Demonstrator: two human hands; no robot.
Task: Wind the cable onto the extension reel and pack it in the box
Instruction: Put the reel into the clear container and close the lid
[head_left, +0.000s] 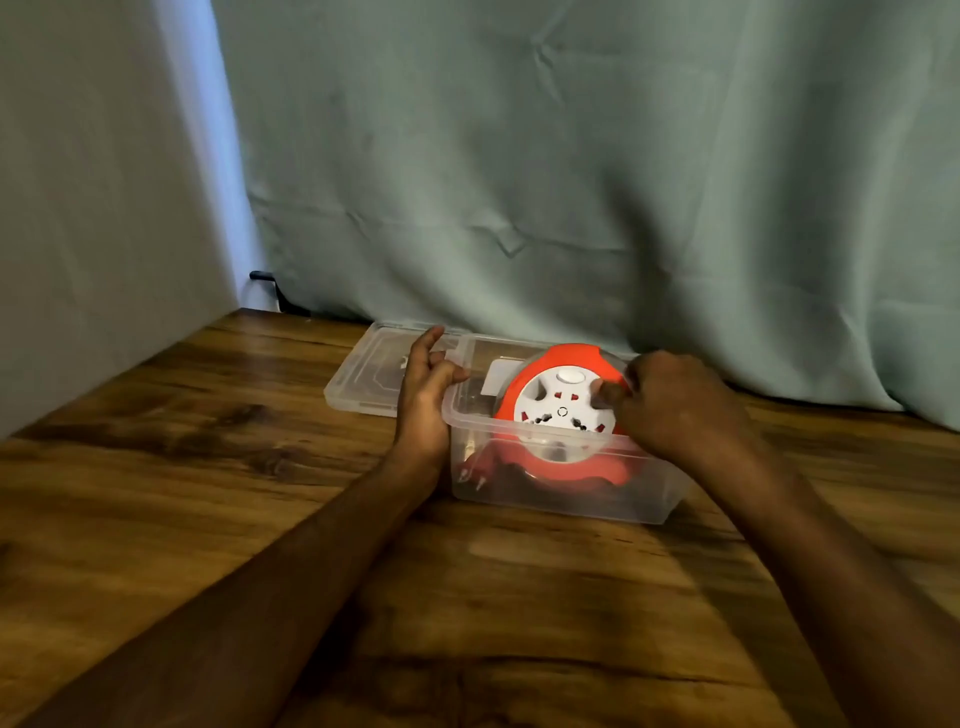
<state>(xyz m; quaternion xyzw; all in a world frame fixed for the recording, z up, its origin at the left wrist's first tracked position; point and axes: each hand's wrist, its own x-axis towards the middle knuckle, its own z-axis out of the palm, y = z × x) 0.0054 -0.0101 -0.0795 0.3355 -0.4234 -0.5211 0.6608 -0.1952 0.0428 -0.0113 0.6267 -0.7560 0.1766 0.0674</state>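
Extension reel (558, 410) tilted in clear box (561, 499) on bench (208, 493) — right grip (670, 400) clamped on reel, left grip (428, 384) loose against box wall.

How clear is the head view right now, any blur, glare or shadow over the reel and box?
Head view: dim and soft overall; right hand slightly blurred at the reel; faint sheen on the box wall; forearm shadows on the table; wide-angle bending at the edges.
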